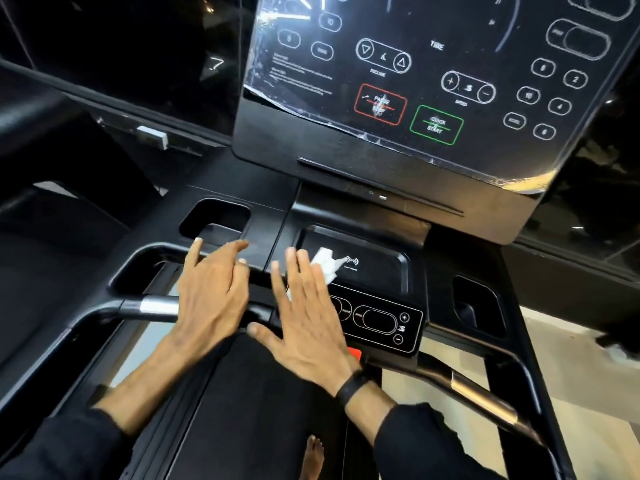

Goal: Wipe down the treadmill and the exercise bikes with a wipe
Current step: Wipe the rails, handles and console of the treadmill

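- The treadmill [381, 209] is black, seen from above on its deck: a tall console screen [415, 81] under creased clear film shows white button outlines, a red pause box and a green quick-start box.
- Below the screen lie a shallow tray [377, 268] and a small control panel [381, 322] with plus and minus buttons.
- The wipe [325, 265] is white and crumpled, lying in the tray's left part, partly hidden.

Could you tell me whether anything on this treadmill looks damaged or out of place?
Yes: the clear film over the console is wrinkled and peeling along its lower left edge. Nothing else stands out; the wipe sits under the right hand.
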